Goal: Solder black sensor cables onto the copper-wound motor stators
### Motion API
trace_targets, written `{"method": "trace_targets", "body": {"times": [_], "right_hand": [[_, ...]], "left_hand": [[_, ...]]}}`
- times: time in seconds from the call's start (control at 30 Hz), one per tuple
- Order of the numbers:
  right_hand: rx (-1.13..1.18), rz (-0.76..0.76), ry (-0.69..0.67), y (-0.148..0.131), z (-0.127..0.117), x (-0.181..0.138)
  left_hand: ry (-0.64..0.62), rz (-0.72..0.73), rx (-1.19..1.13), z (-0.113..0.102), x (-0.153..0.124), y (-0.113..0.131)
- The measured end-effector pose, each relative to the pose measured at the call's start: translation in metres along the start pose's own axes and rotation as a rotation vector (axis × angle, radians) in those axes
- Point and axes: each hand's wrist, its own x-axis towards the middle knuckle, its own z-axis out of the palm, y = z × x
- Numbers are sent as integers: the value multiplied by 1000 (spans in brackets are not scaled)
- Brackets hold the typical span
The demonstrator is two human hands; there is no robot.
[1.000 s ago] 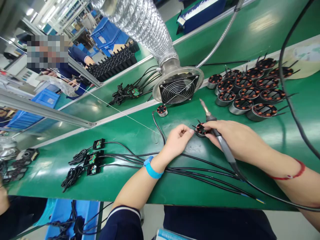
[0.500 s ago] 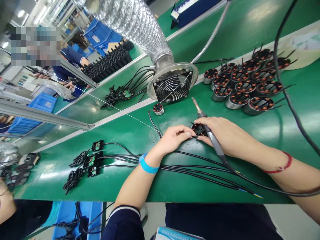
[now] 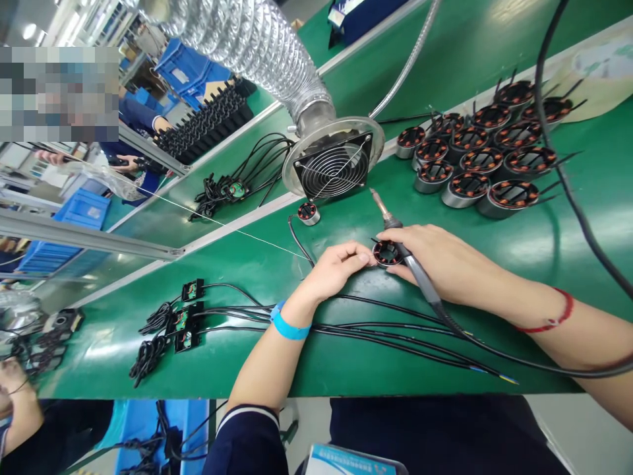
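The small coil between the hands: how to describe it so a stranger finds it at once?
Find the silver duct ending in a round fan on the green table. In front of it, the left hand and the right hand, which holds a soldering iron, meet at a small round coil. Unlike the coils grouped at right, only this one has hands on it.

Your right hand [image 3: 445, 264] hides part of the motor [image 3: 384, 253]; the cord [image 3: 583, 376] of the soldering iron [image 3: 390, 223] and the duct [image 3: 257, 46] run off the frame.

left hand [image 3: 336, 267] | fingertips closed in on stator [image 3: 386, 253] | now touching
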Motion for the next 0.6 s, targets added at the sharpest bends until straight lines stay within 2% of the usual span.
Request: {"method": "trace_targets", "body": {"times": [0.07,0.27,0.5,0.6], "right_hand": [[16,1,-14,0,0,0],[77,47,-82,-2,-1,0],[63,59,-102,-5,0,2],[47,106,-81,4,-3,0]], "left_hand": [[17,-3,16,2,0,0],[201,-117,-121,9,5,-2],[142,-111,-152,7,9,-3],[168,-87,-30,8,5,-4]]}}
